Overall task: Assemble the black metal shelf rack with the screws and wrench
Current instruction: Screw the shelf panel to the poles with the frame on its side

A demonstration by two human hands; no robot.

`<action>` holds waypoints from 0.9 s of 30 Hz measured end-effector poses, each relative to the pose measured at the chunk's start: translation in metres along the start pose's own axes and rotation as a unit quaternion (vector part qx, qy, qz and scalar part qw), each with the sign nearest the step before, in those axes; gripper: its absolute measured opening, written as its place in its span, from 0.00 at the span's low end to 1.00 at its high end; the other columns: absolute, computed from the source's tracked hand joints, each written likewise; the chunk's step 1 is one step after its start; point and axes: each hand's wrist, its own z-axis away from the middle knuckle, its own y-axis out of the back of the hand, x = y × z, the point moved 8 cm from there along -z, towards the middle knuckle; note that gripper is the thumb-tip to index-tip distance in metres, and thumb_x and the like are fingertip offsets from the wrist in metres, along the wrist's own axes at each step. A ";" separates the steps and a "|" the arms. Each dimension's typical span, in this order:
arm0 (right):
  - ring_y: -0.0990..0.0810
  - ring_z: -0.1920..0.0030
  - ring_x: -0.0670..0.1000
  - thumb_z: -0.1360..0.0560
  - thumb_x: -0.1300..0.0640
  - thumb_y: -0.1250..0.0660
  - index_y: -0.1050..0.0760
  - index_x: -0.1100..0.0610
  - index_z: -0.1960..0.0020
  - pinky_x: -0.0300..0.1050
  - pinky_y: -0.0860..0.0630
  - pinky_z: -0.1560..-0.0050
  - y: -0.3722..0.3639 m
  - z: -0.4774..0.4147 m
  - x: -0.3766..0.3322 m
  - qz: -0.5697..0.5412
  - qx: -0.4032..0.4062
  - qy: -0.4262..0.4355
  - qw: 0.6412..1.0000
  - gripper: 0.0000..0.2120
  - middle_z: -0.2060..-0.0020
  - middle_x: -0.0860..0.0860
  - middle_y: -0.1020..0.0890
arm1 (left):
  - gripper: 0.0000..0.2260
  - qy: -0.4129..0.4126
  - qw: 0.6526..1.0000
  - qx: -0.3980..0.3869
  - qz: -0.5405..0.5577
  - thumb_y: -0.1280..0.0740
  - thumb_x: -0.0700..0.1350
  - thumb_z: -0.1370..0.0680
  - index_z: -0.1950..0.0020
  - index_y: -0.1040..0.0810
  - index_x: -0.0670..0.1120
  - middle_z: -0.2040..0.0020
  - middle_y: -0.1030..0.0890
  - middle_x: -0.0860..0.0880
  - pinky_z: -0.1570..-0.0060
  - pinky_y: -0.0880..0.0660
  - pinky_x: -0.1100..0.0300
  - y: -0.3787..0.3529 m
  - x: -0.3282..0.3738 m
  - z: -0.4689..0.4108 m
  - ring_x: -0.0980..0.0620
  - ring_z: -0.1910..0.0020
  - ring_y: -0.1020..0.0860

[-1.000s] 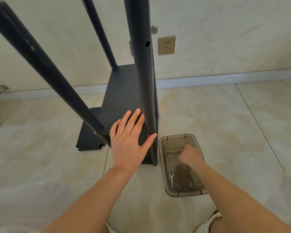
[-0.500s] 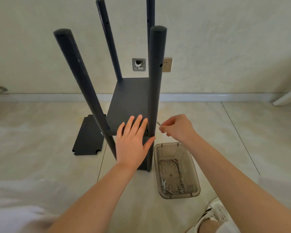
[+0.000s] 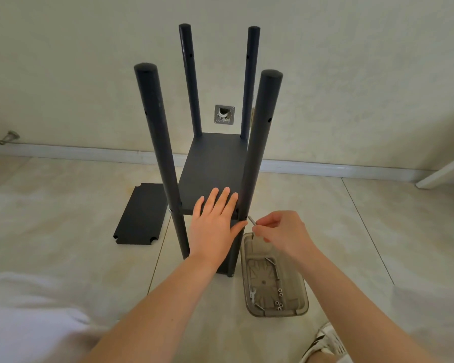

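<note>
The tiled floor [image 3: 378, 231] carries everything. Near its far edge, by the wall, the black metal shelf rack [image 3: 215, 163] is stood upright on four posts, with one shelf fitted between them low down. A loose shelf panel [image 3: 139, 213] is laid flat on the floor to the rack's left, and a clear plastic tray [image 3: 275, 314] is set just beside the foot of the near right post [image 3: 260, 142]. The left hand [image 3: 212, 226] is pressed flat on the shelf's near edge, fingers straight and together, thumb against that post. The right hand [image 3: 281, 229] is held over the tray's far end, its fingers pinched narrowly on a screw [image 3: 252, 220] whose tip is aimed at the post at shelf level; whether contact is made cannot be told. A bent key [image 3: 274, 268], a small wrench [image 3: 252, 294] and a few nuts [image 3: 279, 301] are left in the tray. If the shelf is allowed to shift under the palm, its hole would likely be thrown out of line and the screw could be cross-threaded. The screw could also be dropped and lost across the tiles, as only its end is gripped. The rack could be rocked by a hard sideways push.
</note>
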 end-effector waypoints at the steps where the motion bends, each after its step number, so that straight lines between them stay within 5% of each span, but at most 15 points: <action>1: 0.19 0.56 0.48 0.26 0.57 0.27 0.18 0.55 0.51 0.41 0.22 0.53 -0.001 0.000 0.000 0.001 -0.002 0.001 1.000 0.05 0.57 0.50 0.17 | 0.31 -0.002 1.000 -0.006 0.003 0.47 0.66 0.22 0.22 0.35 0.53 0.22 0.35 0.51 0.26 0.54 0.50 -0.002 0.000 0.000 0.48 0.21 0.41; 6: 0.18 0.55 0.49 0.25 0.56 0.27 0.19 0.53 0.52 0.46 0.19 0.48 -0.008 -0.001 -0.002 -0.006 -0.004 0.006 1.000 0.04 0.57 0.50 0.17 | 0.31 -0.009 1.000 -0.009 0.022 0.42 0.65 0.21 0.21 0.36 0.53 0.21 0.37 0.51 0.25 0.55 0.50 -0.004 0.000 0.000 0.48 0.21 0.42; 16: 0.18 0.58 0.47 0.25 0.57 0.28 0.19 0.55 0.51 0.39 0.21 0.55 -0.009 -0.005 0.000 -0.034 0.007 0.017 0.999 0.04 0.58 0.50 0.16 | 0.29 -0.015 0.999 0.029 0.024 0.33 0.63 0.23 0.26 0.28 0.50 0.26 0.28 0.49 0.28 0.46 0.48 0.001 0.000 0.002 0.46 0.25 0.32; 19: 0.18 0.56 0.48 0.25 0.57 0.28 0.18 0.56 0.49 0.44 0.19 0.49 -0.011 -0.006 0.000 -0.045 0.006 0.019 0.999 0.06 0.56 0.52 0.16 | 0.29 -0.015 0.999 0.040 0.018 0.33 0.63 0.24 0.27 0.27 0.50 0.27 0.27 0.49 0.28 0.44 0.49 0.002 0.000 0.002 0.46 0.26 0.31; 27: 0.17 0.54 0.49 0.24 0.58 0.29 0.19 0.57 0.46 0.48 0.19 0.45 -0.016 -0.011 0.002 -0.078 -0.003 0.020 0.997 0.08 0.54 0.52 0.16 | 0.29 -0.010 0.998 0.003 0.062 0.34 0.53 0.20 0.21 0.37 0.49 0.21 0.37 0.50 0.25 0.61 0.48 0.006 0.000 0.012 0.50 0.21 0.43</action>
